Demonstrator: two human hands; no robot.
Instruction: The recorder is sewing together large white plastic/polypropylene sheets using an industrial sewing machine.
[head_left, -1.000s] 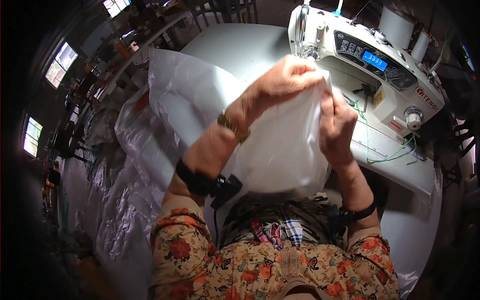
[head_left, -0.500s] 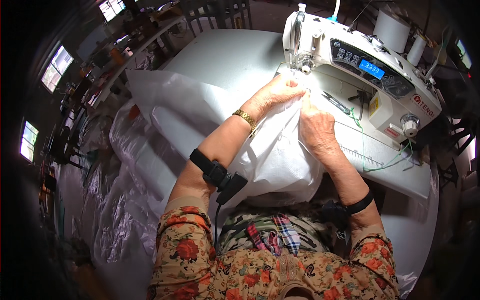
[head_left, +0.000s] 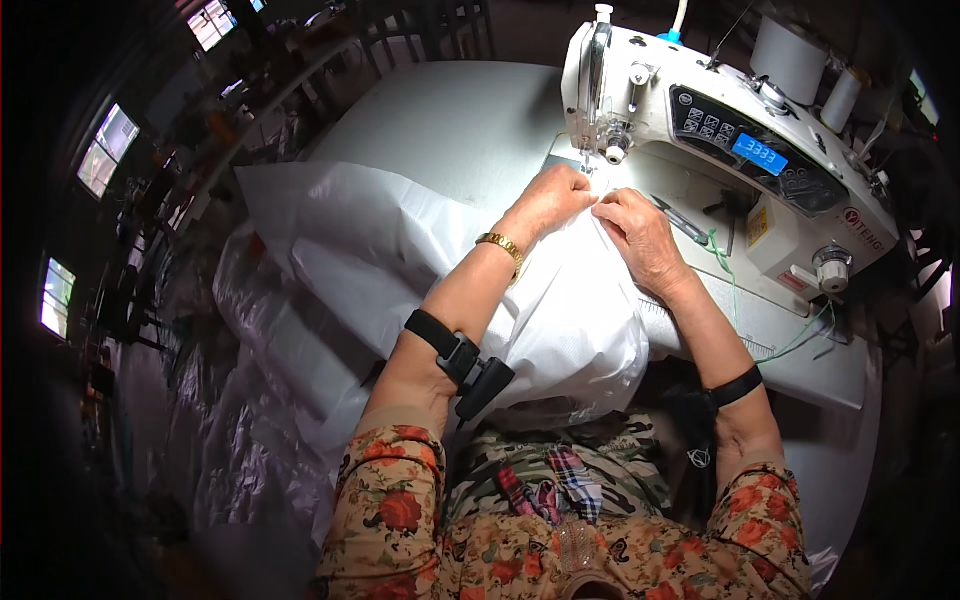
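A large sheet of thin white fabric (head_left: 570, 330) hangs from my hands, over the table edge and toward my lap. My left hand (head_left: 552, 203), below a gold wristband, pinches its upper edge just in front of the needle area of a white sewing machine (head_left: 700, 110). Close beside it, my right hand (head_left: 645, 238) pinches the same edge between thumb and fingers. The fingertips of both hands nearly meet under the machine's bright lamp. Glare hides the exact edge of the fabric there.
Thread snips (head_left: 685, 222) lie on the machine bed right of my hands, near a loose green thread (head_left: 722, 258). Thread cones (head_left: 790, 58) stand behind the machine. More white sheeting (head_left: 250, 400) spills down at the left. The grey tabletop (head_left: 450, 110) reaches back.
My right hand has turned, its fingers now bent over the fabric edge rather than pointing up. Both hands sit slightly lower, a little away from the needle.
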